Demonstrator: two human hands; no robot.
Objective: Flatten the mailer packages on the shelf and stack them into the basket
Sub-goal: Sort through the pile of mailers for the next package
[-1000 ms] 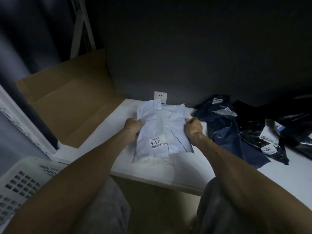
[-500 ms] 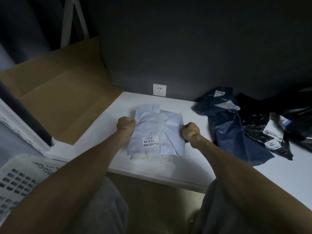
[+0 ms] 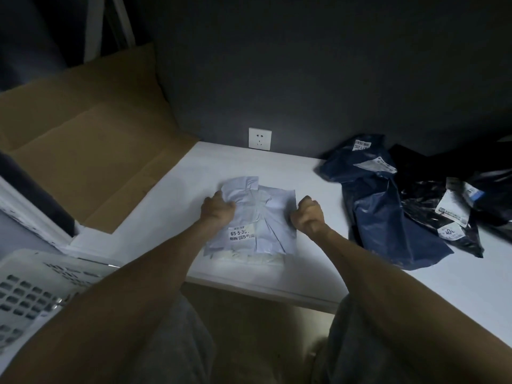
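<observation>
My left grip (image 3: pixel 219 209) is closed on the left edge of the pale mailer (image 3: pixel 263 217), fingers curled over its crumpled upper corner. My right grip (image 3: pixel 307 217) is balled tight at the mailer's right edge, pinching it. The mailer lies on the white shelf (image 3: pixel 194 173) near the front edge, label up, between my two fists. To my right on the same shelf a dark blue mailer (image 3: pixel 388 223) lies crumpled, with black mailers (image 3: pixel 426 195) just beside it, all apart from the pale one. The white basket (image 3: pixel 30 286) sits low at my left. Flat cardboard (image 3: pixel 83 151) lies left of the shelf, and a wall socket (image 3: pixel 259 138) sits behind it.
</observation>
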